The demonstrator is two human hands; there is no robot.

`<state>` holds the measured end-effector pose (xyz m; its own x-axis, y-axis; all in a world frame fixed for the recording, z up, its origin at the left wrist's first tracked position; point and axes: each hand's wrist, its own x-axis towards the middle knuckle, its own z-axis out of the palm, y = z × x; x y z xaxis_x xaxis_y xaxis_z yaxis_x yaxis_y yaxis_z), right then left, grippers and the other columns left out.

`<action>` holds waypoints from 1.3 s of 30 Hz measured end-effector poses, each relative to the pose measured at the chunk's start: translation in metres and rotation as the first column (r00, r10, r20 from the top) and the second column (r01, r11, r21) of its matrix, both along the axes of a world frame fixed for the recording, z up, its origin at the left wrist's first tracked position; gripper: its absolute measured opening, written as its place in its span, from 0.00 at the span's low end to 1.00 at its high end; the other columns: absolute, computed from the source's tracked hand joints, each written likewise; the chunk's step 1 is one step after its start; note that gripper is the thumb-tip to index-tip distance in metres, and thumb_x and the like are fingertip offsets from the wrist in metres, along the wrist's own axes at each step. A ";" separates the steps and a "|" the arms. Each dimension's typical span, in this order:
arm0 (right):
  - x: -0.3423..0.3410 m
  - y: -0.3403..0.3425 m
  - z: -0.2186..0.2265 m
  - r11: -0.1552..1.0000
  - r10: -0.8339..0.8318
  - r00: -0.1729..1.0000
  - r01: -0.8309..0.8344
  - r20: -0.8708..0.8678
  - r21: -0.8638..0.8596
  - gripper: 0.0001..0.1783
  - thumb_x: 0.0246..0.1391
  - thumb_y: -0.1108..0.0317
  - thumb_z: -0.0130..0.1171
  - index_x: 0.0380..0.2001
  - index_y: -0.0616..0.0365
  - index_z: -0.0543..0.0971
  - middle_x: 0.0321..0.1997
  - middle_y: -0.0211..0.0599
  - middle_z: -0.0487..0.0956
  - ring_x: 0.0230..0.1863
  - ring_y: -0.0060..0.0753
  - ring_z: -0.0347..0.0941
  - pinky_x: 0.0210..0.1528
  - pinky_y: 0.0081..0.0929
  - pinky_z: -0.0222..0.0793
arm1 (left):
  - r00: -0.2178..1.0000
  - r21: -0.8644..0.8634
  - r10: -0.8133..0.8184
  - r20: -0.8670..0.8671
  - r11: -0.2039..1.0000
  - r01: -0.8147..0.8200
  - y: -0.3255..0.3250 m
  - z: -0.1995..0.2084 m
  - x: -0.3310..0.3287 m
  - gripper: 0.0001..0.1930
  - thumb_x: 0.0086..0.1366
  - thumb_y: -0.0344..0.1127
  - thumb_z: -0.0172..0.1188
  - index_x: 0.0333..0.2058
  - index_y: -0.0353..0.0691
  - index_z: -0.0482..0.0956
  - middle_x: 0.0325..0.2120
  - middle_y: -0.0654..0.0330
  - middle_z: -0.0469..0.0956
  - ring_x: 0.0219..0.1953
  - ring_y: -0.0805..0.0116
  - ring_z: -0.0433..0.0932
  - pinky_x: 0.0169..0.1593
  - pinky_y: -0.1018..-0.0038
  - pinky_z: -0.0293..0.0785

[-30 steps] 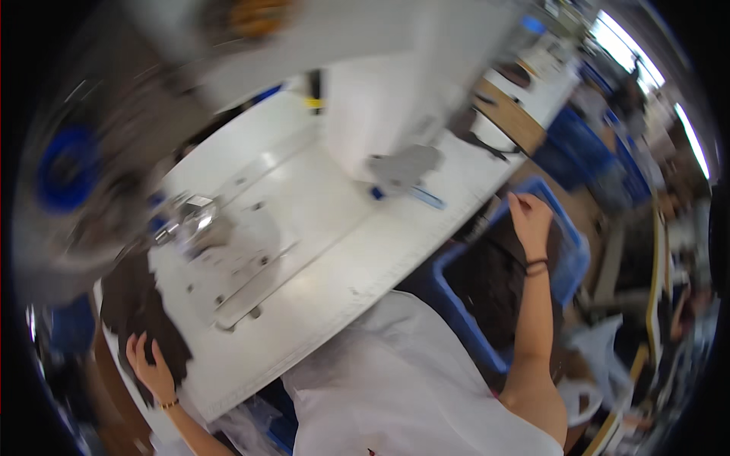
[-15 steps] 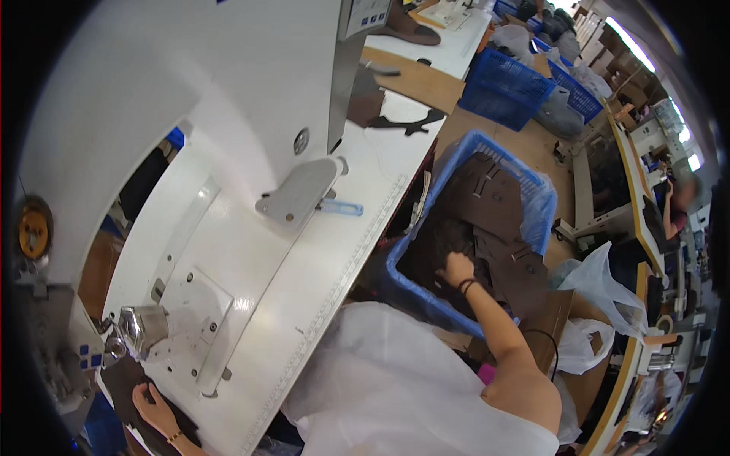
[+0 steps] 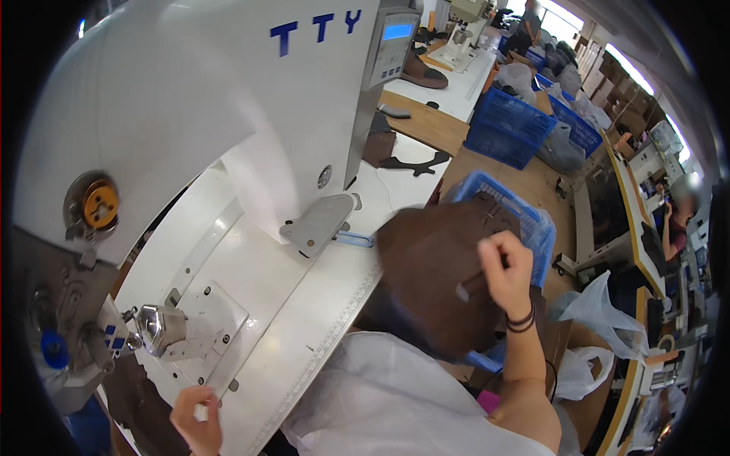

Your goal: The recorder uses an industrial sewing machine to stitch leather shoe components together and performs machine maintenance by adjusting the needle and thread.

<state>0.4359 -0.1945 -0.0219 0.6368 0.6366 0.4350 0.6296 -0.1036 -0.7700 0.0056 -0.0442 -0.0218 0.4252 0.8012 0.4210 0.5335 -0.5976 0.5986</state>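
Observation:
My right hand [image 3: 508, 272] is closed on the edge of a large dark brown leather piece [image 3: 433, 281], blurred by motion. The piece hangs over the blue plastic crate [image 3: 541, 243], hiding much of the crate. More brown cut pieces [image 3: 498, 216] lie inside it. My left hand [image 3: 196, 422] is above the near left edge of the white sewing machine table [image 3: 304, 304], fingers bent with a gap to the thumb and nothing seen between them. Next to it lies another dark brown piece [image 3: 144, 403], partly under the machine head.
The big white sewing machine [image 3: 190, 91] arches over the left side, with a metal bobbin-area part [image 3: 161, 328] on its bed. A brown shoe [image 3: 423, 74] stands on the far table. Blue crates [image 3: 508, 129] with bags and people are farther back.
My right hand has come up out of the crate, lifting a brown leather piece. My left hand has risen off the brown piece at the machine and shifted right. The view has moved.

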 end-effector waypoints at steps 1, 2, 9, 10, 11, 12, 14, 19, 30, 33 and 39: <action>-0.023 0.014 0.016 0.989 0.147 0.974 -0.151 0.170 0.006 0.08 0.47 0.70 0.58 0.18 0.61 0.75 0.15 0.33 0.72 0.16 0.18 0.68 0.18 0.21 0.61 | 0.995 -0.043 -0.087 0.047 0.995 0.089 -0.008 0.004 0.013 0.06 0.54 0.29 0.58 0.24 0.32 0.73 0.22 0.57 0.74 0.23 0.72 0.70 0.27 0.79 0.65; -0.042 0.026 0.030 0.907 0.420 0.891 -0.414 0.170 -0.070 0.10 0.45 0.68 0.61 0.16 0.60 0.76 0.17 0.35 0.74 0.16 0.27 0.70 0.17 0.24 0.63 | 0.980 -0.081 -0.172 0.099 0.980 0.180 -0.015 0.008 0.025 0.11 0.56 0.36 0.59 0.23 0.32 0.73 0.21 0.56 0.75 0.22 0.73 0.71 0.25 0.79 0.66; -0.177 0.115 0.029 0.251 0.864 0.216 -0.968 0.454 -0.017 0.15 0.46 0.58 0.60 0.17 0.53 0.69 0.13 0.30 0.65 0.15 0.32 0.66 0.14 0.29 0.56 | 0.891 -0.403 -0.308 0.333 0.808 0.430 -0.036 0.031 0.038 0.37 0.59 0.65 0.43 0.19 0.28 0.74 0.14 0.56 0.75 0.16 0.72 0.75 0.19 0.82 0.68; -0.187 0.123 0.027 0.209 0.890 0.178 -0.978 0.420 -0.028 0.16 0.46 0.57 0.59 0.17 0.53 0.68 0.13 0.30 0.66 0.16 0.33 0.66 0.14 0.29 0.56 | 0.914 -0.378 -0.248 0.320 0.851 0.363 -0.036 0.033 0.034 0.38 0.58 0.66 0.44 0.18 0.28 0.74 0.13 0.57 0.74 0.16 0.71 0.75 0.19 0.82 0.68; -0.196 0.129 0.025 0.170 0.908 0.144 -0.985 0.392 -0.031 0.17 0.46 0.56 0.59 0.17 0.54 0.68 0.13 0.30 0.67 0.16 0.34 0.67 0.14 0.30 0.57 | 0.933 -0.353 -0.187 0.308 0.888 0.294 -0.036 0.033 0.029 0.38 0.57 0.67 0.44 0.16 0.29 0.74 0.12 0.57 0.74 0.16 0.71 0.76 0.19 0.82 0.68; -0.204 0.135 0.023 0.150 0.912 0.126 -0.988 0.391 -0.033 0.17 0.46 0.56 0.59 0.17 0.54 0.68 0.13 0.30 0.67 0.16 0.34 0.67 0.14 0.30 0.57 | 0.946 -0.326 -0.123 0.299 0.919 0.223 -0.035 0.033 0.024 0.39 0.56 0.68 0.44 0.15 0.29 0.73 0.11 0.58 0.73 0.16 0.71 0.76 0.19 0.82 0.69; -0.217 0.145 0.020 0.037 0.960 0.022 -0.998 0.279 -0.046 0.17 0.45 0.55 0.59 0.17 0.54 0.68 0.13 0.32 0.67 0.17 0.38 0.67 0.16 0.32 0.58 | 0.960 -0.335 -0.143 0.240 0.916 0.220 -0.029 0.034 0.011 0.37 0.55 0.66 0.48 0.13 0.31 0.73 0.11 0.59 0.73 0.16 0.73 0.75 0.19 0.83 0.67; -0.233 0.153 0.018 -0.217 0.970 -0.198 -0.967 0.140 0.133 0.15 0.45 0.55 0.61 0.20 0.55 0.73 0.15 0.34 0.70 0.18 0.40 0.67 0.19 0.31 0.59 | 0.936 -0.429 -0.230 0.268 0.841 0.329 -0.019 0.027 -0.005 0.25 0.57 0.54 0.55 0.18 0.34 0.71 0.14 0.60 0.71 0.17 0.74 0.68 0.23 0.77 0.63; -0.221 0.154 0.034 -0.255 0.947 -0.249 -0.967 0.203 0.007 0.12 0.43 0.59 0.65 0.19 0.53 0.75 0.13 0.31 0.66 0.15 0.34 0.64 0.16 0.27 0.55 | 0.826 -0.274 -0.460 0.325 0.790 0.548 -0.025 0.032 -0.015 0.13 0.62 0.31 0.49 0.19 0.34 0.70 0.15 0.57 0.62 0.17 0.59 0.63 0.21 0.70 0.58; -0.204 0.154 0.042 -0.149 0.940 -0.127 -0.988 0.318 0.046 0.12 0.44 0.57 0.63 0.18 0.51 0.75 0.14 0.30 0.67 0.15 0.33 0.65 0.16 0.27 0.57 | 0.647 -0.237 -0.403 0.648 0.700 0.674 -0.033 0.035 -0.030 0.13 0.61 0.28 0.50 0.17 0.31 0.71 0.15 0.56 0.69 0.18 0.63 0.68 0.22 0.73 0.61; -0.218 0.162 0.047 0.079 0.855 -0.037 -0.976 0.517 -0.200 0.14 0.38 0.61 0.65 0.29 0.55 0.77 0.26 0.29 0.73 0.27 0.30 0.68 0.29 0.26 0.63 | 0.771 -0.197 -0.368 0.519 0.827 0.527 -0.027 0.030 -0.029 0.17 0.60 0.27 0.50 0.13 0.34 0.59 0.11 0.58 0.55 0.16 0.61 0.56 0.23 0.67 0.52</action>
<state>0.2179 -0.0325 0.0248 -0.7374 0.3720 0.5638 0.2417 0.9247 -0.2941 -0.0237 -0.0712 0.0081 0.6006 0.6847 0.4129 -0.1166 -0.4359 0.8924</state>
